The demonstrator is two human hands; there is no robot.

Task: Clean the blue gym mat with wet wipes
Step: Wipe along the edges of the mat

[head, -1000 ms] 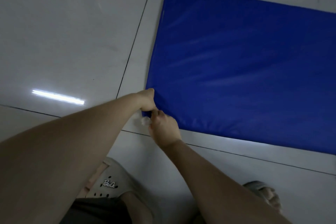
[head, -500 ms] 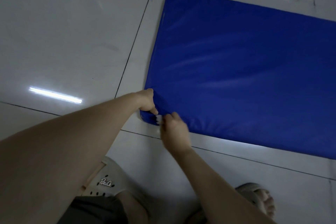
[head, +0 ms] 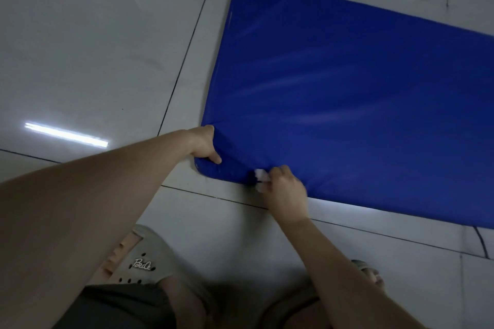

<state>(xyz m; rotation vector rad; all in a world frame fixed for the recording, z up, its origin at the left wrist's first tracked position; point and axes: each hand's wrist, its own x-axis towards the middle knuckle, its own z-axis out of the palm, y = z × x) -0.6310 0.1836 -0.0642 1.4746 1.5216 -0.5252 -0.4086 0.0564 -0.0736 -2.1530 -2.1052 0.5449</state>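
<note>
1. Nearest me, my pale shoe is planted on the tiled floor; I am crouched at the mat's near left corner.
2. My right hand is curled round a bunched wet wipe and presses it against the near side edge of the blue gym mat, just right of the corner (only a small white tuft shows past my fingers).
3. My left hand grips the corner itself, thumb on the near face, and the cover puckers under it. I cannot tell whether the corner is lifted off the floor.
4. Beyond my hands the mat lies on the tiles, running away to the right and out of view, with faint pale sheen across its top. Off to the left a light streak reflects on the floor.
5. The step in hand, as I judge it, is wiping the side edge by the corner. The next move calls for drawing the wipe rightwards along that edge with firm pressure while my left hand anchors the mat so it does not skid. The broad top comes afterwards.
</note>
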